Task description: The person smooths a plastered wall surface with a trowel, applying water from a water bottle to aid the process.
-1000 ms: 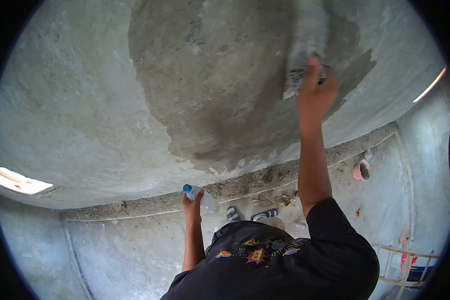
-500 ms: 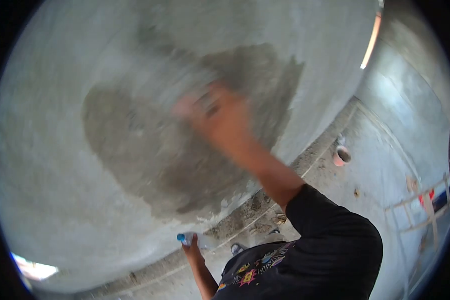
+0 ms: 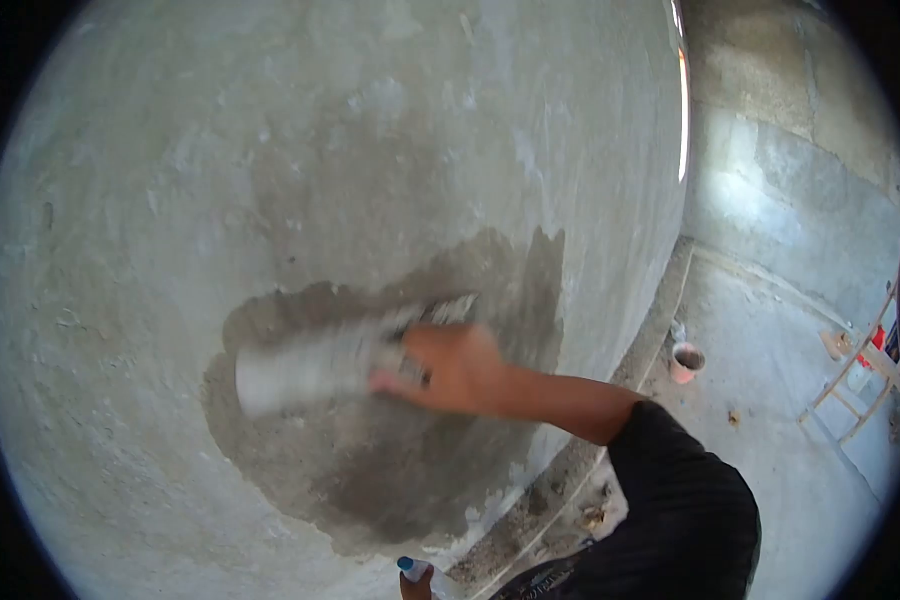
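Observation:
My right hand (image 3: pixel 455 368) is closed round the handle of a plastering trowel (image 3: pixel 305 368), whose pale flat blade is smeared by motion. The blade lies against or just off a dark damp patch (image 3: pixel 395 490) on the grey plastered wall (image 3: pixel 140 220); the exact contact cannot be made out. Low in the view, my left hand (image 3: pixel 416 586) grips a clear plastic bottle (image 3: pixel 410 569) with a blue cap. Most of that hand and the bottle's body are cut off by the lower edge.
A pinkish bucket (image 3: pixel 686 363) stands on the concrete floor (image 3: pixel 740 470) to the right. Farther off are a wooden frame like a ladder (image 3: pixel 850 395) and a red item (image 3: pixel 878 338). Loose debris (image 3: pixel 594 517) lies along the wall's foot.
The right hand and trowel have swept downward across the wall, with the blade now nearly level. My view has tilted up, so the left hand and bottle sit lower in it.

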A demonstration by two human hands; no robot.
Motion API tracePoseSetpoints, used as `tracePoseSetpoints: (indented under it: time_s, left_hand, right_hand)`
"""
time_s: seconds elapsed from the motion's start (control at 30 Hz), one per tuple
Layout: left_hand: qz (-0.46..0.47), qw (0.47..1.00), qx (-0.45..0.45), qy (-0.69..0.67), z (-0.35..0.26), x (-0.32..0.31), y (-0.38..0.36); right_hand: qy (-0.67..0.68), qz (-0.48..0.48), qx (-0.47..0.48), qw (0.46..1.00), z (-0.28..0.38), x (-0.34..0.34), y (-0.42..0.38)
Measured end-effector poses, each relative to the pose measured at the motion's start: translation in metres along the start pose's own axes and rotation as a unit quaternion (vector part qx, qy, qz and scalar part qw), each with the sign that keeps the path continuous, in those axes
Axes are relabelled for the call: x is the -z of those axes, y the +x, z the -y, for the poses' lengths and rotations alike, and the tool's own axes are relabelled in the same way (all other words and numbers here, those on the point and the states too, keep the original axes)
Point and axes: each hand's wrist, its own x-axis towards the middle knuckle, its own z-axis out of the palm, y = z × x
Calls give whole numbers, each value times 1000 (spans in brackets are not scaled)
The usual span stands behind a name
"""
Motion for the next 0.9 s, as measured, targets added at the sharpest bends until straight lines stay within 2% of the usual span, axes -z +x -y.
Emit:
tracePoseSetpoints:
  time_s: [0.03, 0.07, 0.1, 0.13, 0.2, 0.23, 0.3, 0.37, 0.47, 0.53, 0.57, 0.63, 0.67, 0.73, 0.77, 0.83, 0.9]
  left_hand:
    - [-2, 1000, -11, -4, -7, -8, 6]
    - [40, 996, -4, 82, -14, -7, 7]
    - [75, 983, 7, 165, -17, -1, 7]
    - [80, 978, 45, 187, -11, 5, 14]
    - [65, 984, 45, 160, 2, 3, 22]
    - [62, 987, 49, 139, 10, -2, 25]
    - [55, 991, 53, 111, 16, -6, 37]
    - [56, 992, 68, 87, 26, -12, 43]
    - [68, 990, 86, 93, 28, -26, 43]
    - [71, 995, 48, 54, 24, -34, 38]
    - [81, 996, 28, 37, 4, -40, 27]
    - [62, 995, -9, 79, 17, -35, 28]
    - [53, 996, -8, 69, 13, -39, 25]
    - [53, 997, -22, 51, 1, -37, 19]
    - [53, 997, -10, 56, 1, -33, 14]
    - [67, 993, -11, 101, 11, -30, 26]
    - [64, 997, 10, 53, 30, -25, 37]
  right_hand:
    - [-62, 125, 61, 988, 9, 2, 3]
    - [-121, 247, 116, 955, 17, 2, 6]
    - [-75, 155, 94, 980, 11, 8, 19]
    - [-26, 65, 76, 995, 0, 17, 42]
    - [44, -70, -53, 995, 0, 35, 91]
    - [52, -64, -39, 996, 8, 30, 95]
    - [-34, 22, 96, 995, 29, 18, 83]
    - [-34, 77, 229, 970, 53, -9, 45]
    - [-47, 114, 278, 953, 49, -25, -1]
    - [-94, 202, 169, 960, 29, -13, -9]
    - [-64, 145, 135, 978, 9, -8, -12]
    - [-28, 9, 64, 997, -42, -2, -14]
    - [44, -55, -12, 997, -47, 5, 1]
    - [-81, -159, -63, 982, -51, 20, 34]
    - [-82, -152, -74, 982, -41, 28, 42]
    - [23, -101, -167, 981, -6, 21, 61]
    - [-42, -73, -9, 996, 32, -7, 46]
